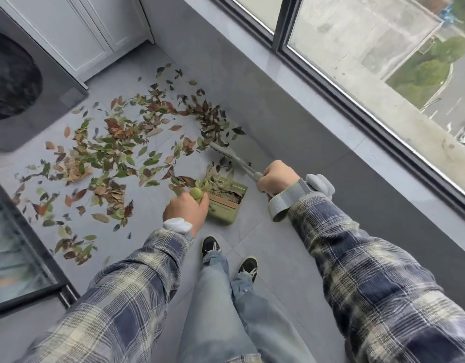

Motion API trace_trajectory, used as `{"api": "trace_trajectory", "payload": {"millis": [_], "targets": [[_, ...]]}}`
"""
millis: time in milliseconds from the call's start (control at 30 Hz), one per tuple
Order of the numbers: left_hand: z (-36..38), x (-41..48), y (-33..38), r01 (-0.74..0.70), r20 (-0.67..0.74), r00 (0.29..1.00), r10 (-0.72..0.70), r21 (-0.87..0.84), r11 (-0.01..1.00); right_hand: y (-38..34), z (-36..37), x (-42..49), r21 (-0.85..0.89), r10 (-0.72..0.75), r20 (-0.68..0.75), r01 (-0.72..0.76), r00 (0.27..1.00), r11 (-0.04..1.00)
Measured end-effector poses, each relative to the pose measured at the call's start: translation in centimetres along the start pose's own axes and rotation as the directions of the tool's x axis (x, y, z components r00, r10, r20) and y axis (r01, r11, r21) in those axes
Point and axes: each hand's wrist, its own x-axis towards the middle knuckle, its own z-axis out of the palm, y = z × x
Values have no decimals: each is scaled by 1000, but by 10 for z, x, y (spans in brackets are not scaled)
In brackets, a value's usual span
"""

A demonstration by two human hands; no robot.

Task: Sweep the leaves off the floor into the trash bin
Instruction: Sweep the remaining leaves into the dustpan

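Across the grey tiled floor (265, 258) of a narrow glazed balcony, dry brown and green leaves (116, 153) lie scattered from the washing machine (29, 100) to the wall below the window (357, 61). A person in a plaid shirt stands over them. A green dustpan (227, 208) sits just ahead of their shoes, mouth facing the pile, some leaves inside. The right hand (277, 178) wraps its fingers round the grey broom (234, 158), bristles set behind the leaves, likely to drag them in. The left hand (185, 209) curls its fingers over the dustpan's round handle top, steadying it. No trash bin shows. No writing is legible.
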Motion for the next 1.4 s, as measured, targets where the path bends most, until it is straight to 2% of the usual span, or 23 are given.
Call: {"api": "trace_trajectory", "payload": {"millis": [200, 300, 433, 667, 967, 1233, 1400], "targets": [[2, 6, -13, 28, -19, 999, -29, -21, 999, -13, 33, 17, -46, 22, 24, -21, 999, 999], [3, 9, -15, 40, -13, 999, -40, -33, 999, -19, 41, 18, -154, -1, 79, 14, 997, 988], [3, 16, -12, 46, -6, 999, -46, -41, 998, -25, 15, 17, -270, -10, 114, 41, 993, 962], [1, 25, -6, 72, -3, 997, -73, -82, 994, -32, -33, -2, -211, -53, 92, 72, 994, 975], [2, 30, 0, 106, 10, 994, -106, -65, 992, -36, -10, 13, -140, -43, 16, 45, 999, 989], [3, 31, 0, 96, 9, 995, -96, -33, 995, -29, 23, 14, -305, -22, 125, 60, 992, 951], [1, 26, -1, 73, 23, 997, -72, -43, 996, -27, -9, 4, -185, -19, 110, 39, 994, 982]]}}
